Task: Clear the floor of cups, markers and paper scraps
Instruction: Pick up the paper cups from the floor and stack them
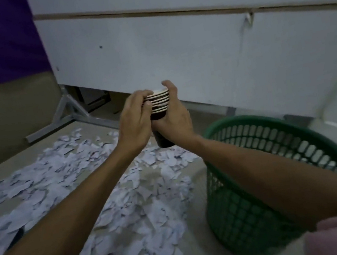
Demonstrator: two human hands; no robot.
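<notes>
Both hands, left point(134, 122) and right point(174, 118), clamped on stack of about seven dark paper cups point(159, 104) | one green plastic mesh basket point(264, 169) right | torn white paper scraps point(113, 202) uncounted, across beige floor point(205, 253) | white panel wall point(173, 49) far

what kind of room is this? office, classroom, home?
Hard to say for sure; probably an office or classroom-type workroom, set up for a cleanup. Cues: a white panelled partition on a metal foot, a green mesh waste basket, and torn paper scraps over the floor. Both hands hold a stack of paper cups.

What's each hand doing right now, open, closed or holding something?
Left hand: curled round the stack of cups near the rims.
Right hand: grips the same stack from the other side.
</notes>
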